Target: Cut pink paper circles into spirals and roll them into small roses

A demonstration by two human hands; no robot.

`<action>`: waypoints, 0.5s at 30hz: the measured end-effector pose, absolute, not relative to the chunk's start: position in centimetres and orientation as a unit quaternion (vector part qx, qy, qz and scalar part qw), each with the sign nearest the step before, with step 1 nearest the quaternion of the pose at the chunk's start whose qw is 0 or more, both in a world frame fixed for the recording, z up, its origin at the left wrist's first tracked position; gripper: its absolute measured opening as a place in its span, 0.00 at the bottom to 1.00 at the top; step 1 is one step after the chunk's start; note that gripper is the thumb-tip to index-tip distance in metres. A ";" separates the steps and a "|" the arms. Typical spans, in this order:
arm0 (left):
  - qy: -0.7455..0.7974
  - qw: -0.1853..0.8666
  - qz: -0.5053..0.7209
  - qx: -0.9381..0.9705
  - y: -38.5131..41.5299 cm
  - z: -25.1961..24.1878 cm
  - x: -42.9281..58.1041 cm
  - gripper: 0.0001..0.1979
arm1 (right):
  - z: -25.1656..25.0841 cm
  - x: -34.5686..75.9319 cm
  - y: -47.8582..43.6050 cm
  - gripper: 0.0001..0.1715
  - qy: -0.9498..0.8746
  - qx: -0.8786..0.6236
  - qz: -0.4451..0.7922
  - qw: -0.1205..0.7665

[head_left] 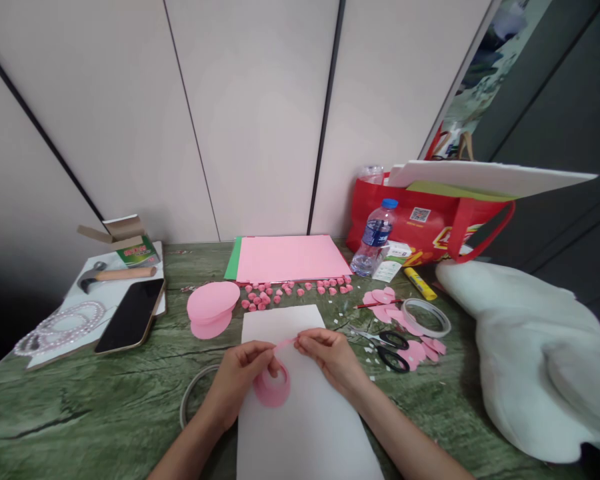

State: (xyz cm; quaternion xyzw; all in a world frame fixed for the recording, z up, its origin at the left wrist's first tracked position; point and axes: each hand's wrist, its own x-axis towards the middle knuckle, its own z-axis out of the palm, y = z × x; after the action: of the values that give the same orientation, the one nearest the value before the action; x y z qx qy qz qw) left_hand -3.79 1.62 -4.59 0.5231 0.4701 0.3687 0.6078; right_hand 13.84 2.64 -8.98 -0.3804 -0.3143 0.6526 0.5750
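A spiral-cut strip of pink paper [271,395] hangs in loops over a white board [307,433]. My left hand [237,377] is closed on the strip, with its fingers at the upper part of the loops. Between thumb and fingertips, my right hand [333,355] pinches the strip's narrow end, slightly to the right. A short stretch of strip spans the gap between both hands. Beyond the board lie several small rolled pink paper roses [260,298]. To their left is a stack of pink paper circles [213,303].
Right of the board lie black-handled scissors [394,350], pink scraps [414,353], a tape roll [427,317] and a glue stick [420,283]. A water bottle [375,240] stands before a red bag [405,220]. At left are a phone [131,315], hammer [120,273] and beads [63,327].
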 end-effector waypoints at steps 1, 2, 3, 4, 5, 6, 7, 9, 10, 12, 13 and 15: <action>0.469 0.610 0.370 0.521 1.6 -4.6 -3.8 0.09 | -9.0 13.9 2.7 0.12 -0.313 -0.379 0.657 0.571; 0.469 0.611 0.371 0.519 1.6 -4.6 -3.8 0.09 | -9.1 13.9 2.7 0.13 -0.316 -0.378 0.661 0.566; 0.469 0.612 0.371 0.517 1.6 -4.6 -3.8 0.09 | -9.2 14.0 2.7 0.13 -0.322 -0.376 0.664 0.560; 0.470 0.613 0.371 0.516 1.6 -4.5 -3.8 0.09 | -9.2 14.0 2.7 0.14 -0.329 -0.373 0.667 0.555; 0.471 0.612 0.371 0.515 1.5 -4.5 -3.8 0.08 | -9.2 14.1 2.7 0.14 -0.336 -0.371 0.668 0.551; 0.471 0.612 0.372 0.515 1.6 -4.5 -3.8 0.08 | -9.2 14.1 2.8 0.13 -0.341 -0.368 0.668 0.550; 0.470 0.612 0.373 0.515 1.6 -4.5 -3.8 0.08 | -9.2 14.1 2.8 0.13 -0.343 -0.366 0.667 0.551; 0.467 0.613 0.375 0.516 1.6 -4.6 -3.8 0.08 | -9.1 14.2 2.8 0.12 -0.339 -0.362 0.667 0.557; 0.465 0.614 0.375 0.516 1.6 -4.6 -3.9 0.08 | -9.1 14.2 2.7 0.12 -0.334 -0.360 0.667 0.560; 0.462 0.617 0.375 0.514 1.6 -4.7 -3.9 0.08 | -8.9 14.1 2.7 0.12 -0.324 -0.356 0.669 0.567; 0.462 0.619 0.376 0.512 1.6 -4.8 -3.9 0.08 | -8.9 14.1 2.6 0.12 -0.318 -0.355 0.671 0.569; 0.459 0.622 0.376 0.510 1.6 -5.0 -4.0 0.08 | -8.7 14.0 2.6 0.14 -0.307 -0.353 0.675 0.570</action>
State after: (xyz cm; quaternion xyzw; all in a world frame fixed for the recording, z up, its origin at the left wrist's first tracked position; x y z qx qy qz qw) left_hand -3.96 1.64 -4.96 0.5102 0.4593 0.3765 0.6221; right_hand 14.00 2.59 -8.74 -0.3530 -0.3073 0.6754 0.5698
